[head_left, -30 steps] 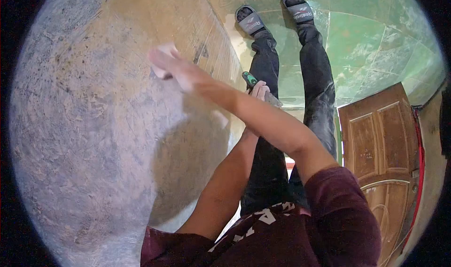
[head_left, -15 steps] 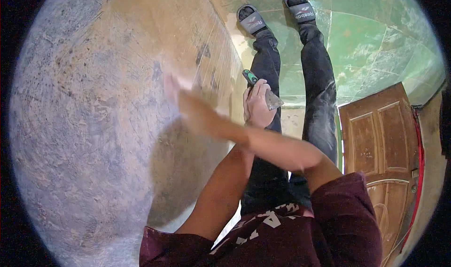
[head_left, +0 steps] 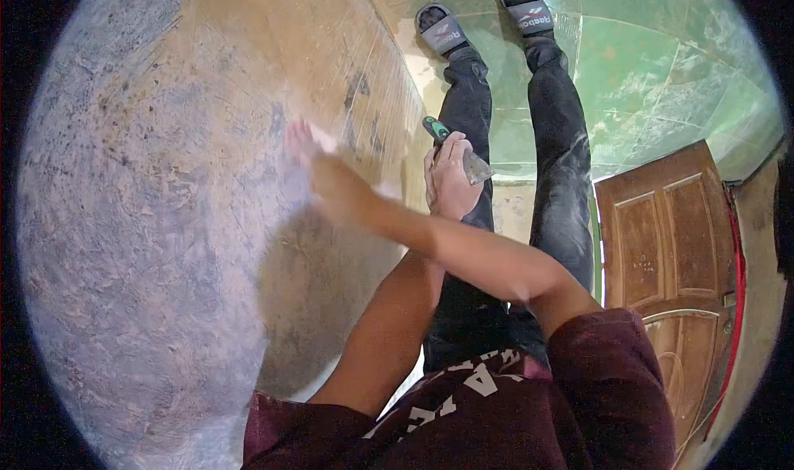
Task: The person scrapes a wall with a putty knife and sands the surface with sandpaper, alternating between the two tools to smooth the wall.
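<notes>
My left hand (head_left: 453,176) is closed round a putty knife in front of my left leg. The putty knife has a black and green handle (head_left: 436,128) pointing up and left, and its triangular metal blade (head_left: 475,168) sticks out on the right side of the hand. My right arm crosses over the left one. My right hand (head_left: 318,160) is at the rough, patchy wall (head_left: 165,222); motion smears its fingers, so I cannot see whether anything is under them.
Green tiled floor (head_left: 628,65) with whitish dust lies under my feet in grey slide sandals (head_left: 441,30). A brown panelled wooden door (head_left: 662,222) is at the right, with a red strip (head_left: 736,288) along its edge. My shadow (head_left: 314,296) falls on the wall.
My right hand stays at nearly the same patch of wall, still blurred, with its fingers a little clearer. The left hand with the putty knife has shifted slightly up and left in view.
</notes>
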Demonstrator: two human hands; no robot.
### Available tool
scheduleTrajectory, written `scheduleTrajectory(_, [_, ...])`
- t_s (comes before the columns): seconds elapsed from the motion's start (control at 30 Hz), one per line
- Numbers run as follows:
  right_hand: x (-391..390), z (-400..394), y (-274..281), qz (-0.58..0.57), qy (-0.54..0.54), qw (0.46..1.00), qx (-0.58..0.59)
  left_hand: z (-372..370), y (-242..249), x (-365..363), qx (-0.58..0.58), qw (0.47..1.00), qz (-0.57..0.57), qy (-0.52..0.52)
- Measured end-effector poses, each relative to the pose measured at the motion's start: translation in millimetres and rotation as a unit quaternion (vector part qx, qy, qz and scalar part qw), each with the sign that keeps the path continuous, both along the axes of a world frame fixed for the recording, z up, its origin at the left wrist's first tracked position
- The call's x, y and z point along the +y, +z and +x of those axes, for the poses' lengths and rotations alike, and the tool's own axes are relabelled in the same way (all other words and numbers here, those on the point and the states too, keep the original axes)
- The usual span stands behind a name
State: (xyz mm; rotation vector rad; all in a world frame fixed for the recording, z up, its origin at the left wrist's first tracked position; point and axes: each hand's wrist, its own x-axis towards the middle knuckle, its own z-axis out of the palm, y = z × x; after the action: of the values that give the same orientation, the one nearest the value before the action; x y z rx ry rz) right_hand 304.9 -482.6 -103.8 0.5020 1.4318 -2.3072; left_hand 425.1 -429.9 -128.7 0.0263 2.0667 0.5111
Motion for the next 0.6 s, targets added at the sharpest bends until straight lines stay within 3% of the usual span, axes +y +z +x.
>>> scheduleTrajectory(0.07, [-22, -8, -28, 0.068, -0.024, 0.997, 0.034, -3, -1, 1, 0.006, 1.000, 0.010, 0.000])
scheduleTrajectory(0.13, [-17, -8, -9, 0.132, -0.050, 0.988, 0.066, -4, 0, 0, 0.011, 1.000, 0.016, -0.002])
scheduleTrajectory(0.2, [16, -2, 62, -0.016, 0.099, 0.995, -0.010, -5, 2, 3, 0.001, 1.000, -0.008, -0.011])
scheduleTrajectory(0.33, [-30, 4, 0, -0.024, -0.021, 0.999, -0.040, -6, 5, 4, 0.009, 1.000, 0.008, 0.004])
scheduleTrajectory(0.4, [-60, 2, -65, 0.085, -0.077, 0.993, 0.018, 0, 1, -3, 0.013, 1.000, 0.009, 0.007])
scheduleTrajectory(0.43, [-50, 5, -37, 0.087, -0.076, 0.993, 0.020, 0, -1, -2, 0.020, 1.000, 0.006, 0.004])
scheduleTrajectory(0.5, [-18, 8, 43, -0.015, 0.015, 1.000, -0.017, -3, -3, -1, 0.024, 1.000, 0.008, 0.001])
scheduleTrajectory(0.53, [-22, 11, 36, -0.016, 0.011, 1.000, -0.018, -2, 1, -3, 0.020, 1.000, 0.001, -0.001])
scheduleTrajectory(0.6, [-28, 20, 26, -0.170, -0.149, 0.972, -0.059, 4, 0, -6, 0.030, 1.000, 0.002, 0.003])
